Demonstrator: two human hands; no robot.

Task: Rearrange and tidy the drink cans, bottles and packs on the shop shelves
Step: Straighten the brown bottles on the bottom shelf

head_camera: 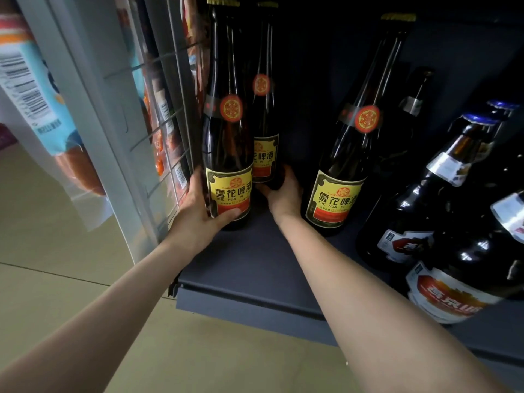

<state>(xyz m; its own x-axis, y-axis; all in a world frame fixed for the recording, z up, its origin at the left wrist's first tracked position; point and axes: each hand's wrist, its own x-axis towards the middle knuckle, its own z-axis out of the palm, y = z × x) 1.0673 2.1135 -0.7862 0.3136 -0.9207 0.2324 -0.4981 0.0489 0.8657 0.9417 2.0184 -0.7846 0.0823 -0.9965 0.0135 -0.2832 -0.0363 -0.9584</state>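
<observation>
Three tall dark beer bottles with yellow and red labels stand on a dark shelf (249,259). My left hand (200,211) grips the base of the front left bottle (228,131), thumb across its label. Behind it stands a second bottle (265,109); my right hand (283,194) is wrapped around its base. The third bottle (354,154) stands apart to the right, untouched. All three are upright.
Brown bottles with blue caps and white-red labels (425,222) crowd the shelf's right side. A wire grid panel (158,109) and a white post (93,117) with hanging snack packs (42,95) border the left. Beige floor tiles lie below.
</observation>
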